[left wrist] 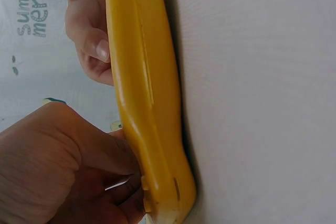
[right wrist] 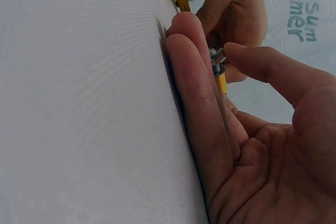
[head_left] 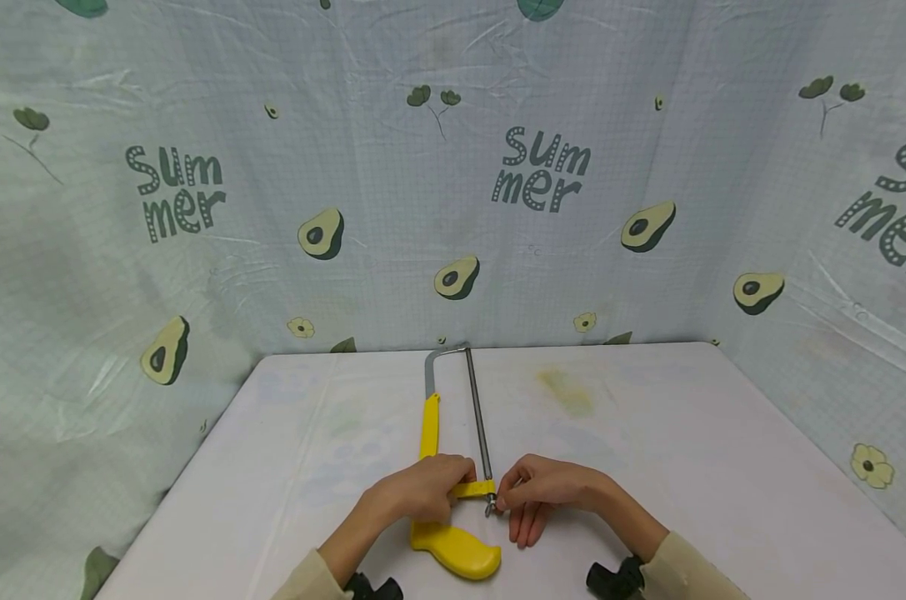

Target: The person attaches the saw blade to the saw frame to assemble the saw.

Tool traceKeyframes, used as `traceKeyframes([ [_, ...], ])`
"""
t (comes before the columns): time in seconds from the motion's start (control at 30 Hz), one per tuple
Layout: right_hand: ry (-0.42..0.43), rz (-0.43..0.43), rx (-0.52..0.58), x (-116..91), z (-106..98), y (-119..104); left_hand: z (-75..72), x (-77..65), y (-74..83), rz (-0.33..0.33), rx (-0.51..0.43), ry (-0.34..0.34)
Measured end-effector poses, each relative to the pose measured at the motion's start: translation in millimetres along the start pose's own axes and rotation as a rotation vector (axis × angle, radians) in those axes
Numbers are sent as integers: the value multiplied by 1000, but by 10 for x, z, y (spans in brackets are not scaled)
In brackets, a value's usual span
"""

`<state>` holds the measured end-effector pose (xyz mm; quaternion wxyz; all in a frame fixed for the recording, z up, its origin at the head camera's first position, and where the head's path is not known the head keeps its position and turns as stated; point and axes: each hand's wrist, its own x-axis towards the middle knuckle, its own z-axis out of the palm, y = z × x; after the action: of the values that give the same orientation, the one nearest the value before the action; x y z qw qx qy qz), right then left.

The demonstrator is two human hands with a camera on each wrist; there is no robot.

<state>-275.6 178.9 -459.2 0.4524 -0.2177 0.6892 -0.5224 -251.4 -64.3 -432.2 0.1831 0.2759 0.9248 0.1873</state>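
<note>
A hacksaw lies on the table, its yellow handle point(head_left: 460, 552) towards me and its grey front bow point(head_left: 429, 371) at the table's far edge. My left hand point(head_left: 426, 487) grips the yellow frame just above the handle, fingers curled by the short yellow crosspiece point(head_left: 473, 489). From that crosspiece the long metal blade point(head_left: 478, 408) runs to the far end. At its near end sits a small metal wing nut point(head_left: 491, 505), which my right hand point(head_left: 546, 492) pinches between thumb and fingers. In the right wrist view the wing nut point(right wrist: 216, 59) shows beside the thumb tip, with the other fingers along the tabletop.
The white table point(head_left: 633, 433) bears a faint yellowish stain point(head_left: 568, 392) beyond my right hand. A pale curtain point(head_left: 392, 192) printed with avocados and lettering hangs behind and at both sides. Dark wrist devices point(head_left: 616, 578) sit by both sleeves.
</note>
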Motion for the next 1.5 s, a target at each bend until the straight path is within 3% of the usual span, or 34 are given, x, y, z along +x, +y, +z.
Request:
traceKeyframes([
  [1.5,-22,-21,18,15,-2,16,-9,-4,-6,-10,-9,-2],
])
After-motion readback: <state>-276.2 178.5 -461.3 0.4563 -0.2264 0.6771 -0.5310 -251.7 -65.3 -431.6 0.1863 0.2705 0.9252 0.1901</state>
